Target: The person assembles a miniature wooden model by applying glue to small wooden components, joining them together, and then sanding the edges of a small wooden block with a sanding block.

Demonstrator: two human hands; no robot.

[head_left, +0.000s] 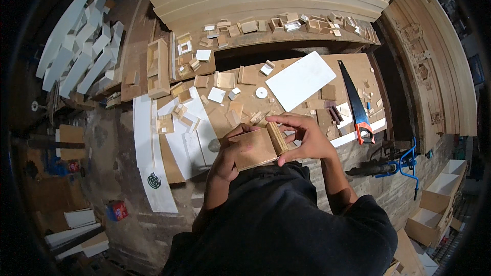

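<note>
Close to my body, above the front edge of the workbench, I hold a small brown wooden piece [257,149], a flat panel with a thicker strip along its right edge. My left hand [225,154] grips the panel's left side, its fingers partly hidden behind it. Thumb and fingers of my right hand [308,135] close around the thick strip, thumb at the lower end and fingertips at the upper. Just beyond my hands lie small wood offcuts and a round white disc [261,93].
A white rectangular board [300,81] lies on the bench [353,61]. Right of it rests a handsaw [356,99] with an orange-and-black handle. Small wooden boxes [249,26] line the back ledge. Long white strips [153,174] lie at left. A blue metal frame [406,161] stands at right.
</note>
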